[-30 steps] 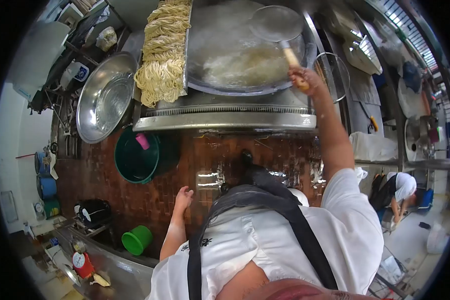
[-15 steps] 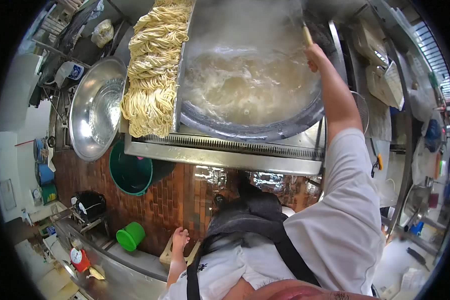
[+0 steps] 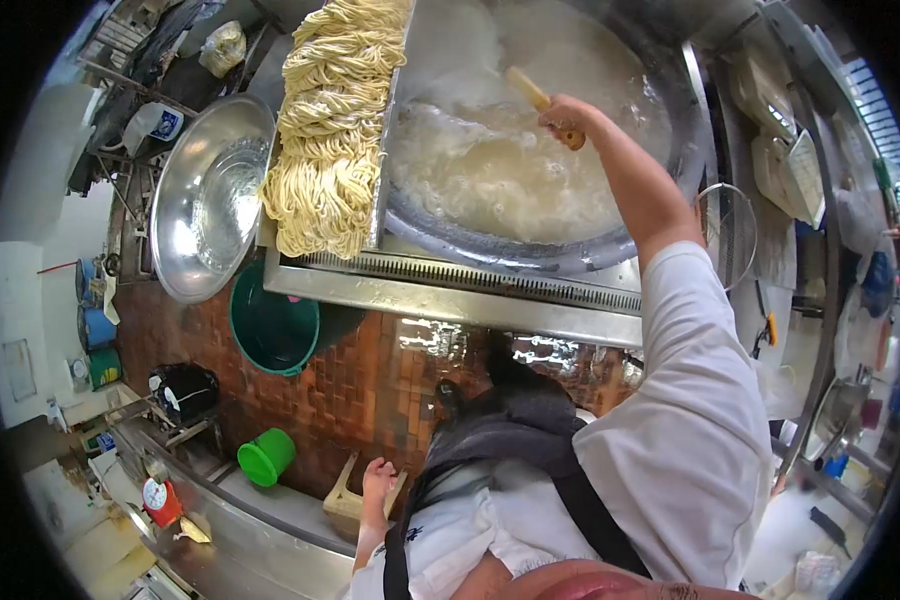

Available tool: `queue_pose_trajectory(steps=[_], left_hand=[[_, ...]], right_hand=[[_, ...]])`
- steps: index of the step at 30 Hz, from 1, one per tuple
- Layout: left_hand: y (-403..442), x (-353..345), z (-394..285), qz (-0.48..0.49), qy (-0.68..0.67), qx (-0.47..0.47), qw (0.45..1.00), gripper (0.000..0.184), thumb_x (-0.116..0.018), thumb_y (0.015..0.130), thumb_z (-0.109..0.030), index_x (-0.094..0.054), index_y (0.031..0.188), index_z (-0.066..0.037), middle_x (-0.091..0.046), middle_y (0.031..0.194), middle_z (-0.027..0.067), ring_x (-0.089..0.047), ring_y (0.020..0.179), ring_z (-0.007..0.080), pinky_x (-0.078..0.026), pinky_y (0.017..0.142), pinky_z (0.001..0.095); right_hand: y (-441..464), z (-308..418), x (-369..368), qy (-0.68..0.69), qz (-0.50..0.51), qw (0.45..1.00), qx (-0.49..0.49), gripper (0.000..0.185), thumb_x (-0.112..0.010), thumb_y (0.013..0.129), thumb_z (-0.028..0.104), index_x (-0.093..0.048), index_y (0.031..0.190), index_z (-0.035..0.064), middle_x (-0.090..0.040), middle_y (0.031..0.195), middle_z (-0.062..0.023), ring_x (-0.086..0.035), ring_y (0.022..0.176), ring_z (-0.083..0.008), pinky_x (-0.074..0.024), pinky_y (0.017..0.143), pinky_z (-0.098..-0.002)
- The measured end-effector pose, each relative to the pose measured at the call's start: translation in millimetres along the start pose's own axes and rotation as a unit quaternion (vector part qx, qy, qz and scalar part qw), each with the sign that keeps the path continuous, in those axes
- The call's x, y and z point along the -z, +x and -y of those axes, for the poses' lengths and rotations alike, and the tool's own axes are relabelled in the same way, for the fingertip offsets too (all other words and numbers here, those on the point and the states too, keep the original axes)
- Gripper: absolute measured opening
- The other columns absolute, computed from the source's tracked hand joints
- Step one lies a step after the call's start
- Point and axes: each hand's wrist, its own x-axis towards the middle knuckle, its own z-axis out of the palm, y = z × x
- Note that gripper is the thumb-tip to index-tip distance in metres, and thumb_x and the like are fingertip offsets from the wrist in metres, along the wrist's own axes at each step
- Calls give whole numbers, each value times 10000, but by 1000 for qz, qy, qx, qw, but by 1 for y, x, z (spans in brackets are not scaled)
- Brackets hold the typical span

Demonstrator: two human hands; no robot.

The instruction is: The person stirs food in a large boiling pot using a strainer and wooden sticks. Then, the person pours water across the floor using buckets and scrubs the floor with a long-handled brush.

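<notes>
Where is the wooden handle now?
In the head view, the wooden handle is near the top, right of centre, gripped by the right hand over the bubbling pot.

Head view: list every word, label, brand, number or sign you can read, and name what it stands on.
No text can be read with certainty.
White jug: blue label, any lettering too blurred to read.
Red scale: dial, any numbers too small to read.
White shirt: small dark marks beside the black strap, too small to read.
</notes>
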Motion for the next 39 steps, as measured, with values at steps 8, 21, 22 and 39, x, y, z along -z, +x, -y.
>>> queue_pose_trajectory(steps=[8,21,22,39], left_hand=[[53,44,-1,49,-6,-63,997,453,-635,915,-171,-484,1316,-22,-617,805,65,-571,570,134,-454,465,264],[163,172,11,114,129,-117,978,457,-642,920,-193,-476,1310,-22,-613,813,56,-565,556,151,-460,464,294],[167,179,15,120,129,-99,979,461,-643,917,-190,-473,1312,-24,-615,812,57,-565,551,154,-455,455,297],[174,128,-55,182,288,-217,915,477,-648,900,-215,-521,1302,8,-667,994,142,-646,675,203,-535,600,325]], right_hand=[[-149,-3,-99,129,113,985,12,271,-666,813,125,-553,1051,58,-553,665,-11,-537,485,-119,-466,419,-305],[-501,-64,-252,382,-12,921,-75,193,-655,865,164,-518,985,100,-542,658,13,-508,442,-96,-433,383,-260],[-526,-72,-258,382,-38,920,-75,186,-646,866,157,-518,987,98,-542,659,11,-507,441,-98,-433,382,-266],[-648,-159,-341,-119,-510,823,-220,370,-530,922,116,-367,1242,28,-651,798,-292,-628,781,-496,-470,657,-581]])
